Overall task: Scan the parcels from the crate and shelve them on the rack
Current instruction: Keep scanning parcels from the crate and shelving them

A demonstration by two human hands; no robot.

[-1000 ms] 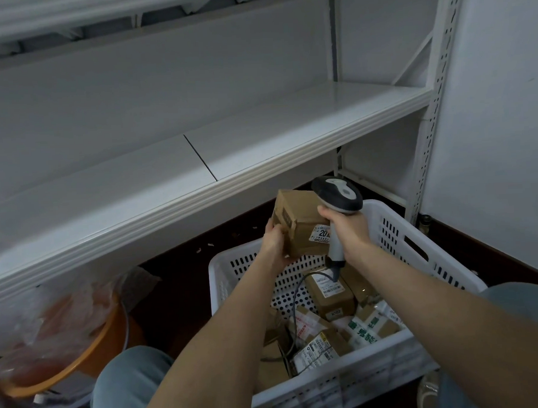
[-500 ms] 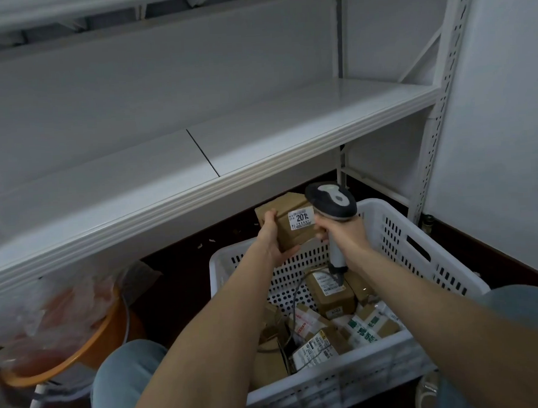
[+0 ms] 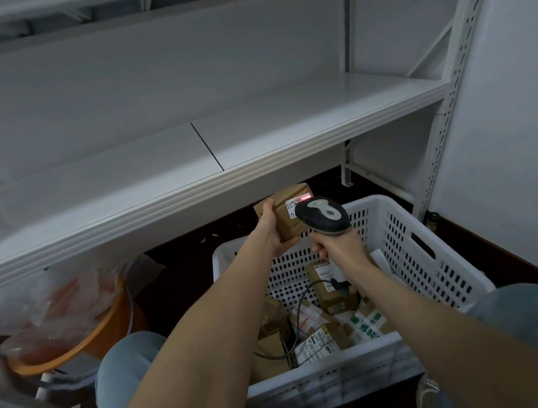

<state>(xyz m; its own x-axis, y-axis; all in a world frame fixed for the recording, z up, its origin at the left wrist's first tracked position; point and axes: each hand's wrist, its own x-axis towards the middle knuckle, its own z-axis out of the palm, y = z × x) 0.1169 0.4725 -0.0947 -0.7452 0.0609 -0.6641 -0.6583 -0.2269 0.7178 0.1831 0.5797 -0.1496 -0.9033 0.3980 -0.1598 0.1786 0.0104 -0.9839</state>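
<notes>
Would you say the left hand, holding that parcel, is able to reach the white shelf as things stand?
Probably yes: the left hand holds the parcel just below the shelf lip, with nothing between them.

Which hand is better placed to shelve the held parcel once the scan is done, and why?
Left. The left hand grips the parcel just below the shelf, while the right hand is occupied gripping the scanner.
</notes>
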